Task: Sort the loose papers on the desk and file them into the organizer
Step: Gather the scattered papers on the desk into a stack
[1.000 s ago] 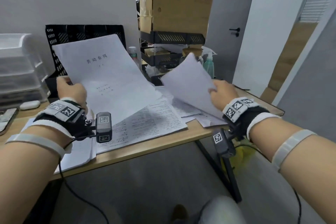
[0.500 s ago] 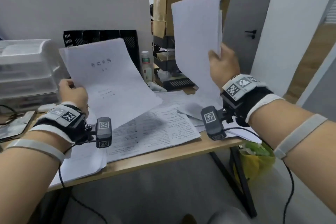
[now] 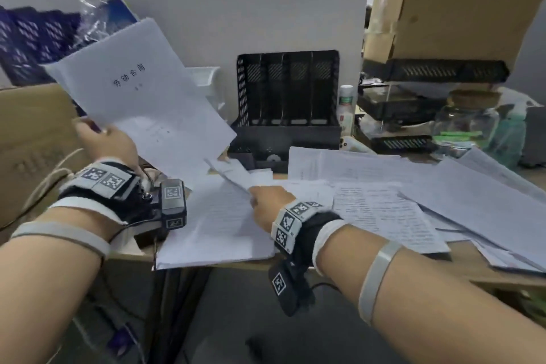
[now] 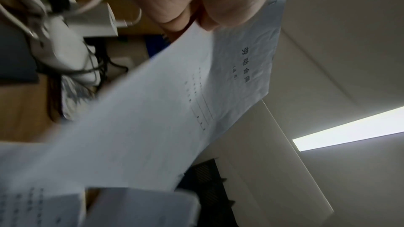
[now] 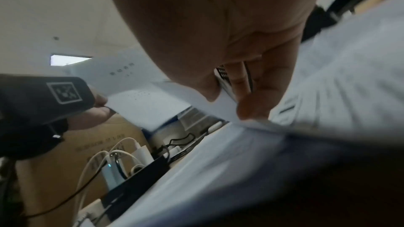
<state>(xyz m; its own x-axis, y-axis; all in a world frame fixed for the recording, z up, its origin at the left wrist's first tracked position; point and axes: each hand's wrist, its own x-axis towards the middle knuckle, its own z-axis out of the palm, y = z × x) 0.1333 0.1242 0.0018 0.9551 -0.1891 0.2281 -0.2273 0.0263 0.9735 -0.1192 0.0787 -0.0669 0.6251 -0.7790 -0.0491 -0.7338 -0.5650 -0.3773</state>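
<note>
Head view: left hand (image 3: 103, 139) grips titled white sheet (image 3: 141, 91); right hand (image 3: 270, 204) pinches thin sheet (image 3: 227, 174).

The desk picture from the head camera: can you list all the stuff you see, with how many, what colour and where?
Title sheet: one, white, held up at the left.
Thin sheet: one, white, lifted off the pile at the middle.
Loose papers: many, white with print, spread over the desk.
Organizer: one, black mesh, upright slots look empty, at the back against the wall.
Stacked trays: black, back right.
Cardboard box: one, brown, on top of the trays.
Bottle: one, white, beside the organizer.
Desk: one, wooden.
Left hand: grips the title sheet.
Right hand: pinches the thin sheet.
</note>
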